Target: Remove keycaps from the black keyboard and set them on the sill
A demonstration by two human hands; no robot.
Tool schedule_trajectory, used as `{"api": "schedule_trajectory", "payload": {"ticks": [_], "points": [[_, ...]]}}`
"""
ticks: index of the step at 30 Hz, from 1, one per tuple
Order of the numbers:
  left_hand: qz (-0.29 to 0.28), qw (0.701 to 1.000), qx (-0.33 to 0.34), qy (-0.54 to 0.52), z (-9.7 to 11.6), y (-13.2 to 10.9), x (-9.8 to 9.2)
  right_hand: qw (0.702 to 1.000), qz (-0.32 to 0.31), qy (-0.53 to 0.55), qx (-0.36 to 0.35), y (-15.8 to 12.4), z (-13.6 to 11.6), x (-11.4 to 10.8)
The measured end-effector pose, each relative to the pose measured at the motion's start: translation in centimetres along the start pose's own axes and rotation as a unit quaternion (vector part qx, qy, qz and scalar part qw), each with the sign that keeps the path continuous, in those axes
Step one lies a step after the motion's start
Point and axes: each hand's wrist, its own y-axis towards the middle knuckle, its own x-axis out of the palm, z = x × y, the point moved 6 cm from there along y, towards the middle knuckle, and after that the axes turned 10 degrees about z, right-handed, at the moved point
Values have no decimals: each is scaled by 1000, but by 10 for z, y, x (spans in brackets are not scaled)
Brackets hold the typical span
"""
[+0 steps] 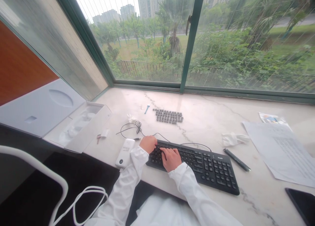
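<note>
Two white long sleeves (195,188) enter from the bottom edge of the frame; a black glossy smartphone (302,204) lies at the lower right. Below centre, a long black plastic keyboard (216,170) rests on the pale marble-patterned counter (258,199), its long axis sloping from the centre down toward the lower right.

Both hands occupy the keyboard's left end, so most of its length extends rightward from the fingers. The left hand (148,144) is nearer the upper-left corner, its fingers curled inward; the fingertips are hidden, and whether they hold anything cannot be told. The right hand (171,158) lies just beside it over the keys, index finger extended leftward toward the left hand, the gap to the thumb narrow; whether anything sits between them cannot be told.

A white rectangular device (126,152) lies near the left wrist, and a slim black pen-like object (237,159) lies just off the keyboard's upper-right corner. Farther back, a black bundled cable (138,128) lies left of centre. Beyond it, small dark grey blocks (168,116) stand in rows near a slender blue tool (147,109), before the green-framed window (190,48).
</note>
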Motion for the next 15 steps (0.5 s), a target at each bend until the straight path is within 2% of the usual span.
{"api": "schedule_trajectory", "payload": {"ticks": [15], "points": [[13, 1000, -9, -4, -4, -2, -2, 1000, 0, 3, 4, 0, -1, -2]]}}
